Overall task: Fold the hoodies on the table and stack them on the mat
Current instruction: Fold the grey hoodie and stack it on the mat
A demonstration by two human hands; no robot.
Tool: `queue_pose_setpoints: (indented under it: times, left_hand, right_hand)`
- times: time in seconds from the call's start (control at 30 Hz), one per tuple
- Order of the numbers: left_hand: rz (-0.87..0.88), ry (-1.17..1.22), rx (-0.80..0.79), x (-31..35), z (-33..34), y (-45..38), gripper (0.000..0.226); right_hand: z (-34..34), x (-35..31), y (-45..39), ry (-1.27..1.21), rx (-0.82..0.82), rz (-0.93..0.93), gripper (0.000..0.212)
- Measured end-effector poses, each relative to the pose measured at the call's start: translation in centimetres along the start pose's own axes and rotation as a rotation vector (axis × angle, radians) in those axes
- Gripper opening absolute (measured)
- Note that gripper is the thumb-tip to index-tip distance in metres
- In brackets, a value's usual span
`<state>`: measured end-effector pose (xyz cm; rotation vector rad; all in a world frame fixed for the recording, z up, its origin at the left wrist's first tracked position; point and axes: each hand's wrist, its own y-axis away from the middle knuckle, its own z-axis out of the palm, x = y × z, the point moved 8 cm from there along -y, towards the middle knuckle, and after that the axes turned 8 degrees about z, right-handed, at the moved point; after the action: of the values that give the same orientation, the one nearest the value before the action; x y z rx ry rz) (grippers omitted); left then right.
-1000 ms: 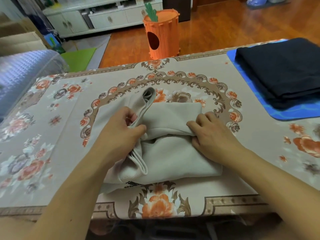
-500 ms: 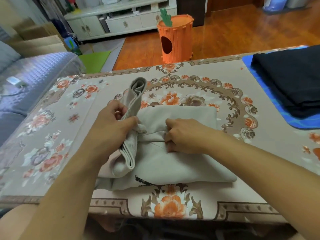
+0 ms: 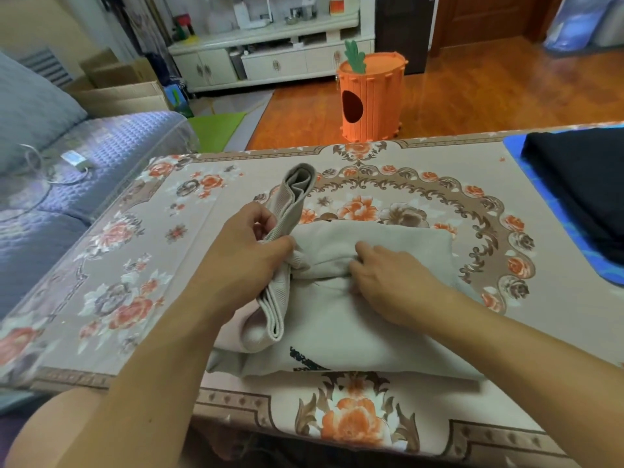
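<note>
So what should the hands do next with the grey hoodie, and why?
Probably lay the ribbed band across the bundle and tuck it in. The left hand grips that ribbed band, which sticks up loose, while the right hand pinches a fold in the middle of the grey hoodie. The dark folded hoodie already lies on the blue mat.

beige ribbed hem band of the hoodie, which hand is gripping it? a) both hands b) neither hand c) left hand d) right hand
c: the left hand has its fingers curled round the beige ribbed hem band, lifting its end off the floral tablecloth, while the right hand lies on the folded body of the beige cotton hoodie, away from the band.
</note>
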<state>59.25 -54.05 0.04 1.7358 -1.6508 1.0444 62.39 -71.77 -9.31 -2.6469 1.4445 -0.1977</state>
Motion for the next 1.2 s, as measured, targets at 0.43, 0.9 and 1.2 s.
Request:
queue_pose_setpoints:
  times: [0.43, 0.9, 1.2]
  left_hand:
    - [0.003, -0.149, -0.162, 1.1, 3.8, -0.3, 0.023]
    - [-0.044, -0.046, -0.047, 2.1, 0.3, -0.9, 0.032]
    - [0.162, -0.168, -0.347, 11.1, 13.0, -1.6, 0.055]
  right_hand:
    - [1.0, 3.5, 1.5, -0.144, 0.086, 0.106, 0.035]
    - [3.8, 7.0, 7.3, -0.162, -0.193, -0.029, 0.066]
    - [2.3, 7.8, 8.3, -0.576, -0.09, 0.021, 0.049]
